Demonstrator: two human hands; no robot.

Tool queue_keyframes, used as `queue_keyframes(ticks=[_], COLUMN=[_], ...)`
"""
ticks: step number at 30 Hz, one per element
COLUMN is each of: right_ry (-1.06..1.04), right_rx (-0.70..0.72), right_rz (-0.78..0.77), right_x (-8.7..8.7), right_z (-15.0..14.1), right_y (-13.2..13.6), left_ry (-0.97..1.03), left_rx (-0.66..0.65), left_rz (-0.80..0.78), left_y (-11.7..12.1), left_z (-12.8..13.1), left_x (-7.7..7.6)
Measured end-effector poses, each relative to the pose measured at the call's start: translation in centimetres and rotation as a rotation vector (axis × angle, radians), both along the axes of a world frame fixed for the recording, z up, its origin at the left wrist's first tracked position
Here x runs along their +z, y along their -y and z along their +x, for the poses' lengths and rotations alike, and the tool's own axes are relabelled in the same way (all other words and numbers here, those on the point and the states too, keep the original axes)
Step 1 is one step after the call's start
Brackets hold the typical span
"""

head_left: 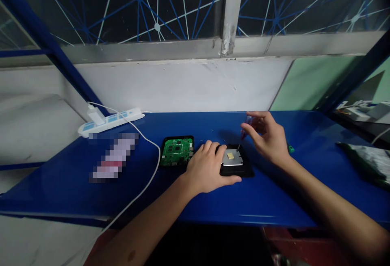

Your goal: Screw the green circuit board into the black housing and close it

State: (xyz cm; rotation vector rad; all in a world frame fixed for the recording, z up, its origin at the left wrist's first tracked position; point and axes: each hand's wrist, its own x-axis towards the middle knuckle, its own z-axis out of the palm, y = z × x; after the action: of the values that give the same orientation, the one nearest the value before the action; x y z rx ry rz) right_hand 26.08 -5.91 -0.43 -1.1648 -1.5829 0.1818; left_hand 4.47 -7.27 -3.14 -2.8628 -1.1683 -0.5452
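Observation:
My right hand (268,138) is closed around the handle of a screwdriver (245,128), which is tilted with its tip down at the upper right corner of a silver metal plate (235,161). The plate lies in a black plastic cover (240,171) and bears a small yellowish pad (230,156). My left hand (207,166) rests across the left side of this cover, fingers stretched and thumb along its near edge. Left of that hand sits a black case half holding a green circuit board (177,149); its right edge is partly behind my fingers.
A white power strip (111,122) with a plug lies at the back left. Its white cable (157,164) runs across the blue table (225,205). Left lies a blurred-out packet (115,156); right are a small green item (290,148) and a silvery bag (367,160).

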Motion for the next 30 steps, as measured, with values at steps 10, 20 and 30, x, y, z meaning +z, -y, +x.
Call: queue_keyframes(ticks=[10, 20, 30], right_ry=[-0.055, -0.034, 0.039], right_rx=[0.085, -0.004, 0.112], right_rz=[-0.027, 0.027, -0.054], right_x=[0.07, -0.46, -0.38], right_z=[-0.39, 0.00, -0.51], right_y=[0.86, 0.39, 0.95], left_ry=[0.010, 0.008, 0.007], left_rx=[-0.006, -0.011, 0.000], left_rz=[0.001, -0.019, -0.010], left_y=[-0.16, -0.14, 0.00], left_z=[-0.13, -0.09, -0.01], left_x=[-0.34, -0.18, 0.07])
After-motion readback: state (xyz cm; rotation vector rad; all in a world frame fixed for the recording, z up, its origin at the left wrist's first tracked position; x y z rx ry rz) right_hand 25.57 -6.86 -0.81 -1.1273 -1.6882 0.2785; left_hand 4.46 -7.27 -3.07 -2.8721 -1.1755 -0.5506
